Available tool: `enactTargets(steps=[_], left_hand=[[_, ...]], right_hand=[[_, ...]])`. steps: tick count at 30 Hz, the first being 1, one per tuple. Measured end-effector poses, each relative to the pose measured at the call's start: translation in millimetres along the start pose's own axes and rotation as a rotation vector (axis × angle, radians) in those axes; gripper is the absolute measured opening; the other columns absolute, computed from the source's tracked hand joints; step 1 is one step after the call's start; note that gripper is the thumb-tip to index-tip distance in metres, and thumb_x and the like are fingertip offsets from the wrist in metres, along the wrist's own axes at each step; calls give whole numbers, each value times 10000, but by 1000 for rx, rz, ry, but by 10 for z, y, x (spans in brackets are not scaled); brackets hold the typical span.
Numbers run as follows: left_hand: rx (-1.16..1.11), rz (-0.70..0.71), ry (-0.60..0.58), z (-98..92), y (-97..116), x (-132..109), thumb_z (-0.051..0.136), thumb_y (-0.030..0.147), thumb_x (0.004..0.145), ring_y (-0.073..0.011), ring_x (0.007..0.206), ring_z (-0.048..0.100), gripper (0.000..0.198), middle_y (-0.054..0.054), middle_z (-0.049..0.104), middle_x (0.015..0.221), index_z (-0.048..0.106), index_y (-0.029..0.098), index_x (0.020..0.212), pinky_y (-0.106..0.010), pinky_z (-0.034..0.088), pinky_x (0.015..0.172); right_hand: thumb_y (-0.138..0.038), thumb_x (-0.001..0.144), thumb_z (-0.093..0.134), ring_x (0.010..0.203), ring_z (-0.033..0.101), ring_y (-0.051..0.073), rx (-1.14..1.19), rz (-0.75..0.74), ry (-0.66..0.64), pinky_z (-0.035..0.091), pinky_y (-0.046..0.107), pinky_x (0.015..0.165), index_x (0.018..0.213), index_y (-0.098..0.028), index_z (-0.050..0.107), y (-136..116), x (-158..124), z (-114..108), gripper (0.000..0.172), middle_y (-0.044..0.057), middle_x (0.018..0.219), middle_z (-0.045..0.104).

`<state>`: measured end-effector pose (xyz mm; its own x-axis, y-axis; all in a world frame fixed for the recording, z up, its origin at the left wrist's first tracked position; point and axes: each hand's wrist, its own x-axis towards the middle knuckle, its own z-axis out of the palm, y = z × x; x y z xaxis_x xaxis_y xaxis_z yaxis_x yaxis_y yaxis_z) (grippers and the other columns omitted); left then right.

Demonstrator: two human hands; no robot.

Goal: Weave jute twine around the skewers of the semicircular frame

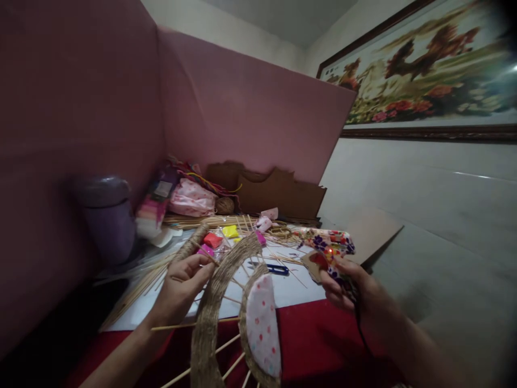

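A half-round woven frame (pixel 204 323) stands tilted in front of me, with brown twine bands over thin sticks that spread out like spokes. Its inner half-circle is white dotted fabric (pixel 262 328). My left hand (pixel 182 283) is closed in a pinch at the frame's outer left edge, where a stick pokes out. Just behind that hand lies a roll of twine (pixel 194 242). My right hand (pixel 348 285) grips what looks like a hot glue gun (pixel 333 242) in floral cloth, with a small red light and a dark cord. A brown cardboard piece (pixel 314 268) is at its front.
Blue-handled snips (pixel 277 268) lie on the white board (pixel 301 293). Behind are bundled sticks (pixel 210 221), colourful packets (pixel 230 231), a twine ball (pixel 224 206) and torn cardboard (pixel 278 191). A purple bin (pixel 109 226) is at left. Red cloth (pixel 311 337) covers the near edge.
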<state>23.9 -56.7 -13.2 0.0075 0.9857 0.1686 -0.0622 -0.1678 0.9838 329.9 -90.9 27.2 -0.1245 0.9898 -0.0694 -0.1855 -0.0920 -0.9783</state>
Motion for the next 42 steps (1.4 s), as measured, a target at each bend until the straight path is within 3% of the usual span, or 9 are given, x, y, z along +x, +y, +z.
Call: enactTargets(steps=[7,13,22,42], left_hand=[[-17,31,-35,21,23,-34,671,355,696,-78,479,388,230,29,495,527,643,128,676,-194,279,449],[-24,79,-85,16,-3,-54,627,407,748,-105,536,447,295,-18,568,598,643,112,730,-219,321,487],[-89,86,-117,36,37,-105,622,376,762,-139,568,515,255,-42,616,621,662,126,733,-242,385,526],[-108,104,-150,27,-3,-94,600,354,799,-138,602,530,237,-46,635,663,651,128,749,-244,395,554]], right_hand=[[-545,729,618,318,256,17,-163,211,-205,164,154,303,835,-178,509,-28,66,668,397,-76,499,433],[-646,671,620,305,282,19,-364,233,-321,193,154,283,727,-192,442,-69,135,950,491,-84,484,419],[-688,666,592,311,242,24,-452,300,-309,161,160,297,748,-207,440,-120,110,1051,510,-104,451,369],[-624,773,552,342,273,27,-519,227,-368,212,152,313,706,-203,406,-125,94,1014,451,-97,475,368]])
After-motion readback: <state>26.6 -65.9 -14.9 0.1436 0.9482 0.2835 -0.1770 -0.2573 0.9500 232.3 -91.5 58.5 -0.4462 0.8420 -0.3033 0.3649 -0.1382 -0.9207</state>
